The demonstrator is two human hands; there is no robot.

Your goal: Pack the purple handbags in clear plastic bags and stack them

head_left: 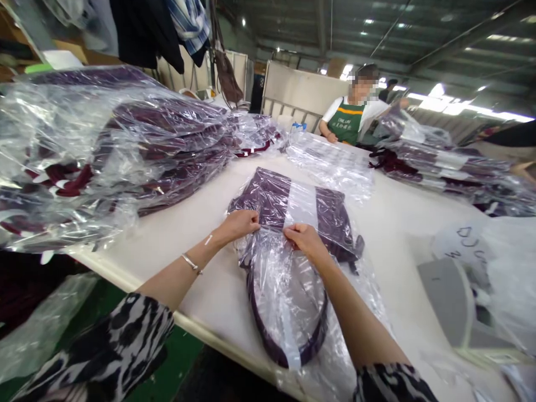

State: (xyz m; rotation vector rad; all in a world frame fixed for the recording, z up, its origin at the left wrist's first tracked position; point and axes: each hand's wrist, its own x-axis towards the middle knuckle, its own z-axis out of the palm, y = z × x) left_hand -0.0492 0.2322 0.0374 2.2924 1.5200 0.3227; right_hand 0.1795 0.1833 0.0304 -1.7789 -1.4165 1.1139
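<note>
A dark purple handbag [272,195] lies flat on the white table, covered by a clear plastic bag [278,285]. A pale band [302,204] crosses its body. The looped handle [263,329] stretches toward the table's front edge under the plastic. My left hand [243,223] is closed in a pinch on the plastic at the handbag's near left side. Just right of it, my right hand [304,237] pinches the plastic near the pale band. Both hands rest at the line between the bag's body and the handle.
Plastic-wrapped purple bags [163,134] are heaped at the left. More wrapped bags [444,162] lie at the right. Flat clear plastic bags [330,162] lie behind the handbag. A co-worker in a green apron [349,123] stands across the table. A grey panel [444,301] lies at the near right.
</note>
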